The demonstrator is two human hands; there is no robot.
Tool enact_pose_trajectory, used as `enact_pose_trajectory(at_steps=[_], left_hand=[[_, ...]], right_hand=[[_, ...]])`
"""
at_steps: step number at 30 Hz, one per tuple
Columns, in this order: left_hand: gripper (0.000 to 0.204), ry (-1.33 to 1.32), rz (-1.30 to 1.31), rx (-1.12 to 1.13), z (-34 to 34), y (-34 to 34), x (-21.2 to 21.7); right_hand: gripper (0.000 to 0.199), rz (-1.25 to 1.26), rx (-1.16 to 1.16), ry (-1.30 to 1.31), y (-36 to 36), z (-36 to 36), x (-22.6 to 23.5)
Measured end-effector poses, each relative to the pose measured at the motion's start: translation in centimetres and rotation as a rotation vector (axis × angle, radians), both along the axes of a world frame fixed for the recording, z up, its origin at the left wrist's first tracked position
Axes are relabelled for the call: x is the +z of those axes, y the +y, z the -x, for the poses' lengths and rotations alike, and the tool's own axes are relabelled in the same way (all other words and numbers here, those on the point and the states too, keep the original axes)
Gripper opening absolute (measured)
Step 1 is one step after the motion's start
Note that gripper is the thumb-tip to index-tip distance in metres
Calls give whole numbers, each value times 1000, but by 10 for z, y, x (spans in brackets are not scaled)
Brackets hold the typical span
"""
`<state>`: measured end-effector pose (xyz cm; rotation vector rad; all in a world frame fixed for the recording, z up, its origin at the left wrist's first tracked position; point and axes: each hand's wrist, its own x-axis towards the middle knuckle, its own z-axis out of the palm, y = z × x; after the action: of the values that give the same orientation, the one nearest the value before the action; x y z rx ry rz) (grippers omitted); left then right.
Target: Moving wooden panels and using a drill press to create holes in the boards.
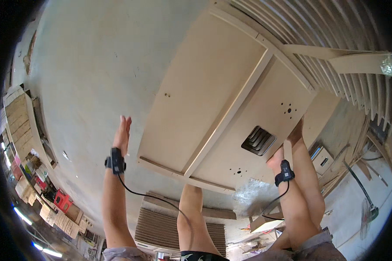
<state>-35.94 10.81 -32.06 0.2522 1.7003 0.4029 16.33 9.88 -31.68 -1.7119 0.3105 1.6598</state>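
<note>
My left hand is raised beside the left edge of a large pale wooden panel, its fingers stretched out and nothing in it. The panel lies on the floor, with a thin wooden batten running along its middle and strips along its ends. In its right part is a square opening with a dark slatted insert, with small clusters of holes on either side. My right hand is at the panel's near right edge, closed around a short pale wooden strip; its fingers are partly hidden.
Stacked curved wooden slats lie beyond the panel at the upper right. More ribbed pieces lie near my legs. A box and a dark hose are at the right. A red plastic stool stands far left.
</note>
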Motion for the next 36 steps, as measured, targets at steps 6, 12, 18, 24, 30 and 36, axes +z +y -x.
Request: enact_pose_trajectory(at_steps=[6,12,18,24,30,36], left_hand=[[80,-120,-324,-181,-57,166,10],[78,5,-367,-357,-142,219,43],[78,-10,-373,-433,-147,221,12],[80,163,-309,-448,-157,223,19],[84,148,-285,-425,-147,221,10],[81,122,-334,-446,-161,225,14]], right_hand=[[84,-68,91,-142,57,14,25],[79,-120,-27,-76,48,4,7],[87,-85,-3,-42,63,-1,30],[87,-38,22,-85,61,-7,21],[88,-52,63,-61,54,-7,13],[90,-107,109,-107,54,-16,12]])
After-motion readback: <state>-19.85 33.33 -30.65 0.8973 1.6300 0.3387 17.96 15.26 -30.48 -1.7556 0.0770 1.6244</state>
